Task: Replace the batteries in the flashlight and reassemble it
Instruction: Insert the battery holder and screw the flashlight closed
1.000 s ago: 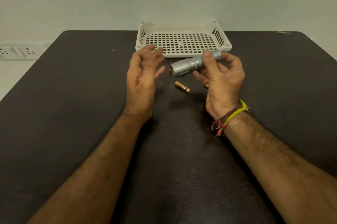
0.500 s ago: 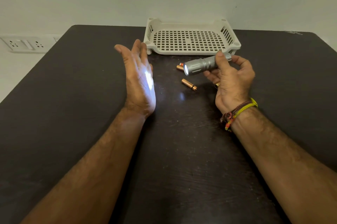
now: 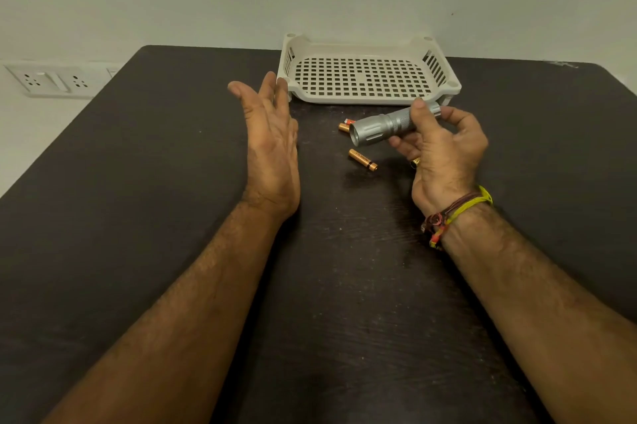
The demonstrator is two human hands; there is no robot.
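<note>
Flashlight (image 3: 382,127), silver, fully assembled, held above the dark table (image 3: 138,216) just in front of the white perforated tray (image 3: 368,44), which serves as landmark. Right hand (image 3: 444,154) grips the barrel from the tail side, thumb on top and fingers curled beneath; the lens end points toward the left hand. No beam shows on the palm. Left hand (image 3: 272,144) stands spread and upright beside the tray's near left corner, palm turned toward the lens, fingers straight, holding nothing. Loose battery (image 3: 363,159), copper and black, lies on the table in front of the tray, below the flashlight head. Two further batteries (image 3: 344,125) lie closer to the tray's front edge, partly hidden behind the flashlight head. Coloured wristbands (image 3: 455,213) circle the right wrist. Wall sockets (image 3: 44,79) sit well to the left of the tray, beyond the table edge.
</note>
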